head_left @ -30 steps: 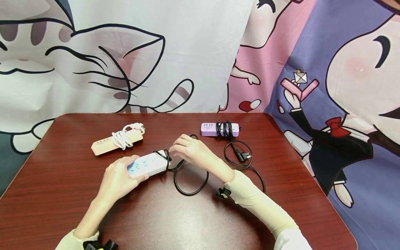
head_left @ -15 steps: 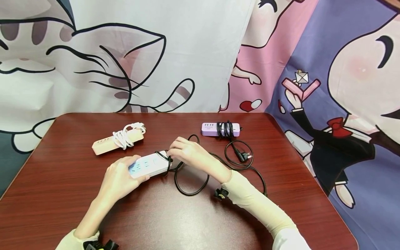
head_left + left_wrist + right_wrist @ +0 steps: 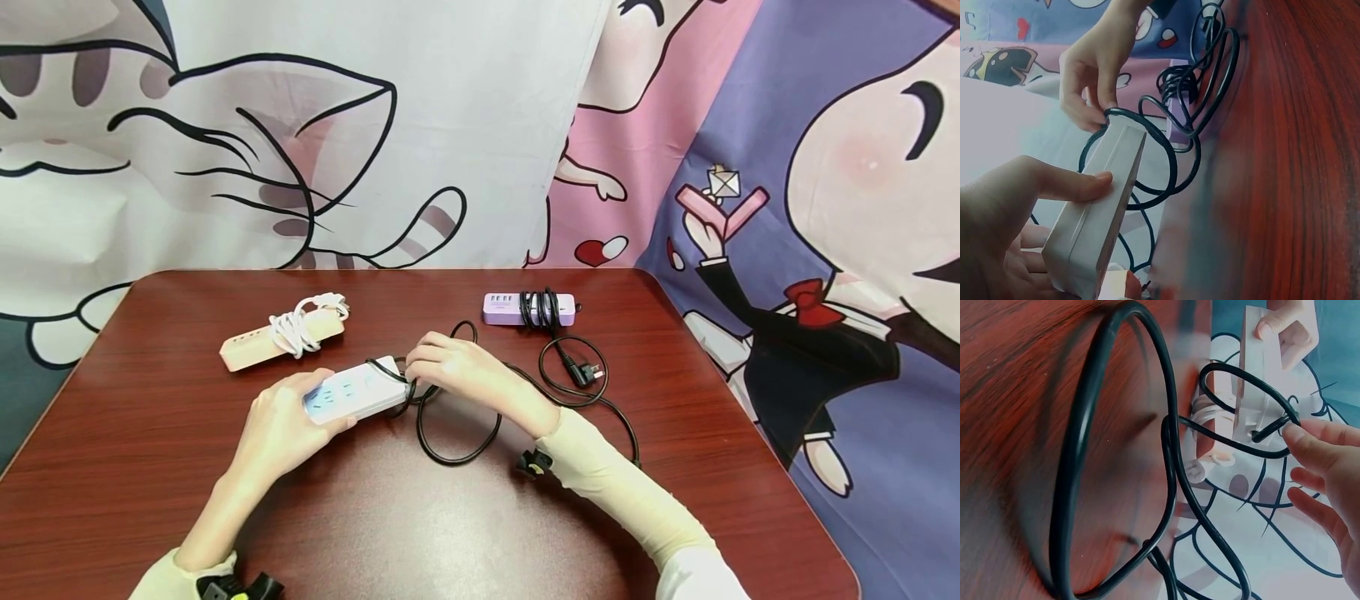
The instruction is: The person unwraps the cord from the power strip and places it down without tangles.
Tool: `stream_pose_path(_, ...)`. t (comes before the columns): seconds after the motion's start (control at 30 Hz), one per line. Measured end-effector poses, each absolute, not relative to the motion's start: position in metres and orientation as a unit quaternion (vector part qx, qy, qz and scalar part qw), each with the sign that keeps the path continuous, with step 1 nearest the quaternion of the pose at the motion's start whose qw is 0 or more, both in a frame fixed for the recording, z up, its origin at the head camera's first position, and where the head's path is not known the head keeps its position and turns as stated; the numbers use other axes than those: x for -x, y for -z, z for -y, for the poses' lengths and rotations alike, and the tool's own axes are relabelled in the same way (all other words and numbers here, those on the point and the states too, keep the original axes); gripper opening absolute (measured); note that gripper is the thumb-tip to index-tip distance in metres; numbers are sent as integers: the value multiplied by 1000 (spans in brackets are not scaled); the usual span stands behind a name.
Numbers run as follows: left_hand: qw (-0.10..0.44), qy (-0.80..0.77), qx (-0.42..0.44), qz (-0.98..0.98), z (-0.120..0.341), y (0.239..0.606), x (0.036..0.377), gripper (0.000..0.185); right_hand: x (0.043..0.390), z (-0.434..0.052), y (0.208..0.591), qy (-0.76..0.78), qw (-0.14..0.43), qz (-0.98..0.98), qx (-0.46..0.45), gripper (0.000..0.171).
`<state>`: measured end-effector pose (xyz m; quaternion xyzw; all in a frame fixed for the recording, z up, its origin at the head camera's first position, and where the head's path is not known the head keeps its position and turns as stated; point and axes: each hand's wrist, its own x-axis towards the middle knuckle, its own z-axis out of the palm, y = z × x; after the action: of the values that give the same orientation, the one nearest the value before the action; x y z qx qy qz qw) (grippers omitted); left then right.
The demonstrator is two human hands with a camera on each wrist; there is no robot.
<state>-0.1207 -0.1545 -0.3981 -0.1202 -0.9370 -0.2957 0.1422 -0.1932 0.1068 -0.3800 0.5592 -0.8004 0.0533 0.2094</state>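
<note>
A white power strip [image 3: 362, 388] is gripped at its left end by my left hand [image 3: 281, 423], thumb along the near side in the head view. Its black cord [image 3: 455, 462] loops around the strip's right end. There my right hand [image 3: 467, 372] pinches the cord between thumb and finger, as the right wrist view shows, with the other fingers [image 3: 1313, 509] loosely bent. In the left wrist view the strip [image 3: 1094, 203] is tilted, and loose loops of cord [image 3: 1172, 169] hang around its far end.
A cream power strip [image 3: 251, 348] wrapped in white cord lies at the back left of the brown table [image 3: 420, 533]. At the back right is a purple power strip [image 3: 502, 310] with black cord around it. A black plug [image 3: 581, 375] lies in front of it.
My right hand has moved slightly down and closer to the strip's right end, taking the cord there. The cord loop around that end has shifted toward the tip. My left hand keeps its hold.
</note>
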Motion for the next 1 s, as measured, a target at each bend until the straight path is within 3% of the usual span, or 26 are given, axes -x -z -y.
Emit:
stream_pose_path(0.43, 165, 312, 113, 929, 163, 400, 119, 55, 193, -121, 384, -95, 168, 800, -569, 11)
stream_pose_path(1.0, 132, 310, 140, 931, 165, 395, 116, 55, 200, -125, 387, -92, 219, 833, -500, 4)
